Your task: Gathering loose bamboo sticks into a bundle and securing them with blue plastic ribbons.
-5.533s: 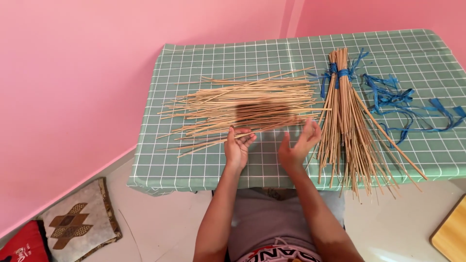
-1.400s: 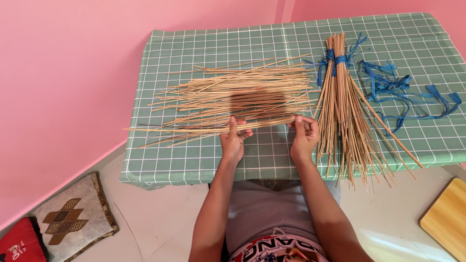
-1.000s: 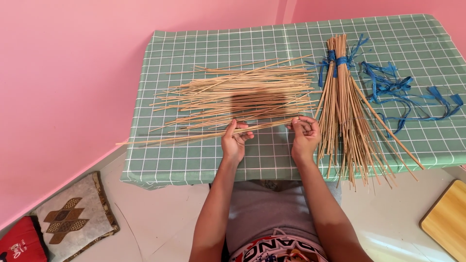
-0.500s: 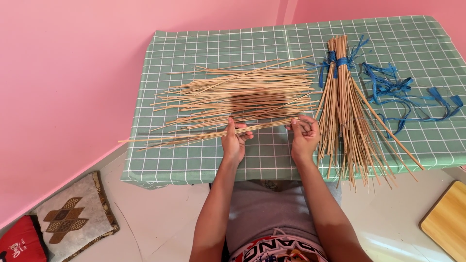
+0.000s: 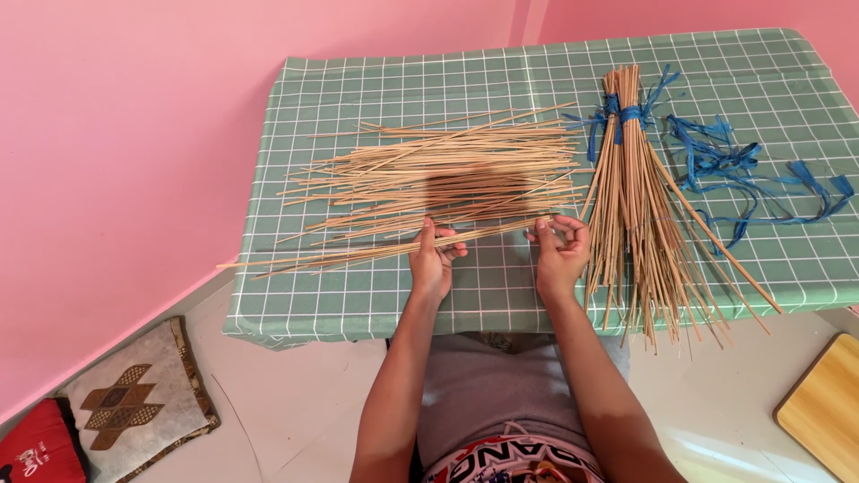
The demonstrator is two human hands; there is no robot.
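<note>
My left hand grips a small bunch of thin tan sticks that juts out past the table's left edge. My right hand pinches the right end of that same bunch with its fingertips. Just beyond both hands lies a loose pile of tan sticks, spread lengthwise on the green checked tablecloth. To the right of my right hand rests a bundle of sticks tied near its far end with blue ribbon.
Loose blue ribbon strips lie at the right of the table. Pink walls stand behind and to the left. On the floor sit a patterned cushion, a red cushion and a wooden board.
Since 5.5 s ago both hands have closed on a few sticks and drawn them toward me, out of the pile. Over the last second the bunch barely shifts.
</note>
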